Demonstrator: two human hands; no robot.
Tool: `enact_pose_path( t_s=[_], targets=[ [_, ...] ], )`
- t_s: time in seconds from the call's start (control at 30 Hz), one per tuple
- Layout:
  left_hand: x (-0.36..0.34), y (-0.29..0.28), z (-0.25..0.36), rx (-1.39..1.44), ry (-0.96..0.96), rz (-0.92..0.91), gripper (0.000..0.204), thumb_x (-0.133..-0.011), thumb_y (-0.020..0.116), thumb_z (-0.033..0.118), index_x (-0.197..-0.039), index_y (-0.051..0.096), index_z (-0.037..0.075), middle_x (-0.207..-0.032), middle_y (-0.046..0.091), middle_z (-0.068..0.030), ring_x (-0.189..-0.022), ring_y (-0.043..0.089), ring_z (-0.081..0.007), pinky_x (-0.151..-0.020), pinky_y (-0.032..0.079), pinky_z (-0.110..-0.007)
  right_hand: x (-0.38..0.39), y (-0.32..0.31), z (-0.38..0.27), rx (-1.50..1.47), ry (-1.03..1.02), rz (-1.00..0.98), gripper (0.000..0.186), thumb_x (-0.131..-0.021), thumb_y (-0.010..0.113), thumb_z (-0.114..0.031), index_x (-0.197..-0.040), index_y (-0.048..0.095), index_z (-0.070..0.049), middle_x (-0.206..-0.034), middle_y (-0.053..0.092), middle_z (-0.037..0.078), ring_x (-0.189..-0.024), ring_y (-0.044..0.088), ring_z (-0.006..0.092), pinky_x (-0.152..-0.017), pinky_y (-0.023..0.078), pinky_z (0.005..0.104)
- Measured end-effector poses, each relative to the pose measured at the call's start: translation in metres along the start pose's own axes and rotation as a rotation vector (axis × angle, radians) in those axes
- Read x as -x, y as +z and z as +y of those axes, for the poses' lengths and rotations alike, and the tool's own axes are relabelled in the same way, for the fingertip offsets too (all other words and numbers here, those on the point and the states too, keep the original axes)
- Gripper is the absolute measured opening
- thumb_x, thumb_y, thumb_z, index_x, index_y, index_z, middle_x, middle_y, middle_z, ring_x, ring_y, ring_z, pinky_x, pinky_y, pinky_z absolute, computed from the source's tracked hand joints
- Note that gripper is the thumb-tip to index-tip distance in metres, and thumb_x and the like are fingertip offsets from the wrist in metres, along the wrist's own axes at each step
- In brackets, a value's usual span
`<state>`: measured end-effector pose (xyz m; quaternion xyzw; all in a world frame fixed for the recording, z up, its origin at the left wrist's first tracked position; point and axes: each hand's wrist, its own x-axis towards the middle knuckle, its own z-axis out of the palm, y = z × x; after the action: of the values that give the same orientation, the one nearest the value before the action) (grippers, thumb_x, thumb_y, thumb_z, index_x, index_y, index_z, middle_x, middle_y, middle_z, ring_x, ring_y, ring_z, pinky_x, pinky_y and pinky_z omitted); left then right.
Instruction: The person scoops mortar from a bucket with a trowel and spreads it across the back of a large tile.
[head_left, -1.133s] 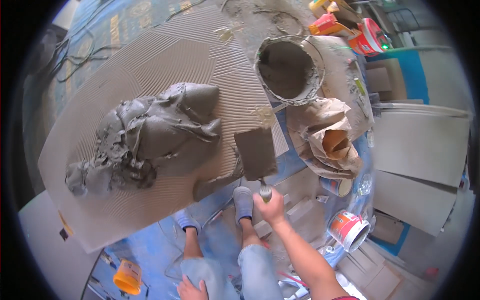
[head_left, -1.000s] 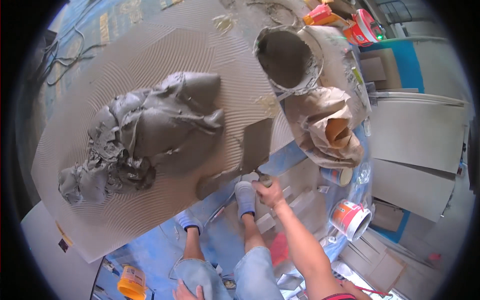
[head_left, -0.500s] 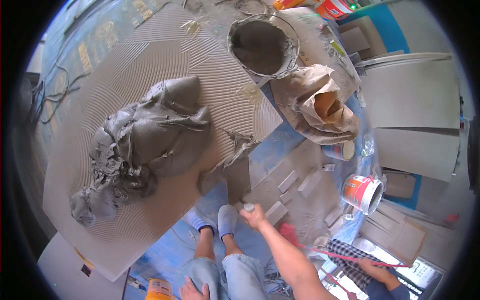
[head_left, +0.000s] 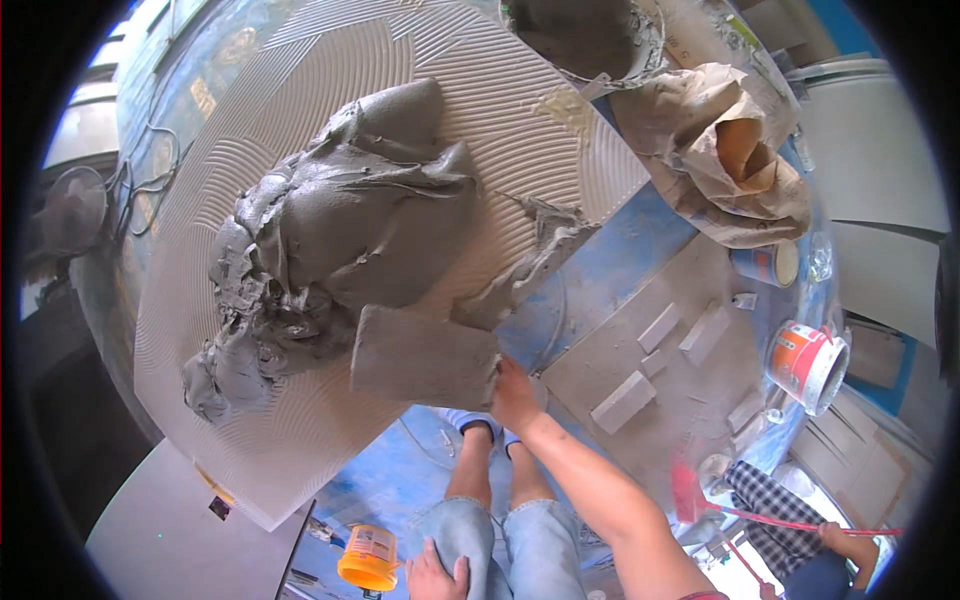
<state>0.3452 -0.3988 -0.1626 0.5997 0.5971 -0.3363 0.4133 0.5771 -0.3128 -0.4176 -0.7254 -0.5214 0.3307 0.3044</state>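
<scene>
A large tile (head_left: 170, 380) with combed grey adhesive carries a thick, folded mound of wet mortar (head_left: 350, 220) and a smaller smear along its near right edge. My right hand (head_left: 515, 392) grips a flat trowel (head_left: 420, 355), its blade coated grey and held over the tile's near edge, just below the mound. The trowel's handle is mostly hidden behind blade and fingers. My left hand (head_left: 437, 575) lies on my jeans at the knee with fingers apart, holding nothing.
A mortar bucket (head_left: 580, 35), a crumpled paper sack (head_left: 680, 150), paint tubs (head_left: 800, 365) and a grey board (head_left: 580, 385) with small blocks are at right. A yellow bucket (head_left: 365, 555) is at lower left. Another person's hand (head_left: 832, 535) holds a red-handled broom at lower right. Cables lie upper left.
My right hand and trowel have moved up and leftward from beside the tile's edge onto it, the blade turned sideways. The view has shifted. The other person and broom have come further into view.
</scene>
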Motion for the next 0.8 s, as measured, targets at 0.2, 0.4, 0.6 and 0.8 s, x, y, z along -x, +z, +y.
enact_pose_path(
  t_s=[0.2, 0.4, 0.6, 0.8],
  targets=[
    [0.001, 0.025, 0.005, -0.066, -0.062, 0.059, 0.076, -0.092, 0.048, 0.053, -0.133, 0.046, -0.01, -0.123, 0.052, -0.0369, -0.12, 0.045, -0.0503, -0.106, 0.032, -0.054, -0.027, 0.081, 0.023, -0.008, -0.051, -0.036, 0.026, -0.072, 0.061, -0.006, -0.098, 0.061, -0.005, -0.097, 0.06, 0.014, -0.089, 0.058, 0.0369, -0.077, 0.049, 0.0462],
    [0.003, 0.014, 0.011, 0.013, -0.081, 0.053, 0.073, -0.092, 0.05, 0.052, -0.13, 0.047, -0.01, -0.116, 0.056, -0.0349, -0.11, 0.051, -0.049, -0.098, 0.039, -0.053, -0.018, 0.082, 0.017, 0.046, -0.012, -0.077, 0.027, -0.075, 0.059, -0.011, -0.102, 0.061, -0.006, -0.101, 0.059, 0.015, -0.093, 0.058, 0.0344, -0.077, 0.048, 0.045],
    [0.011, 0.019, 0.01, -0.032, 0.011, 0.128, 0.068, -0.091, 0.053, 0.047, -0.127, 0.047, -0.01, -0.11, 0.056, -0.0329, -0.101, 0.055, -0.0473, -0.09, 0.043, -0.053, -0.023, 0.064, 0.009, 0.123, -0.099, -0.138, 0.03, -0.076, 0.057, -0.01, -0.105, 0.061, -0.007, -0.107, 0.058, 0.015, -0.1, 0.056, 0.0325, -0.082, 0.047, 0.0431],
    [0.009, 0.043, 0.0, -0.132, 0.131, 0.25, 0.065, -0.09, 0.057, 0.041, -0.129, 0.046, -0.01, -0.107, 0.057, -0.0315, -0.097, 0.054, -0.0464, -0.087, 0.043, -0.052, -0.011, 0.093, 0.001, -0.011, -0.062, -0.085, 0.026, -0.079, 0.056, -0.01, -0.104, 0.063, -0.009, -0.109, 0.06, 0.014, -0.101, 0.055, 0.0347, -0.085, 0.047, 0.0452]
  ],
)
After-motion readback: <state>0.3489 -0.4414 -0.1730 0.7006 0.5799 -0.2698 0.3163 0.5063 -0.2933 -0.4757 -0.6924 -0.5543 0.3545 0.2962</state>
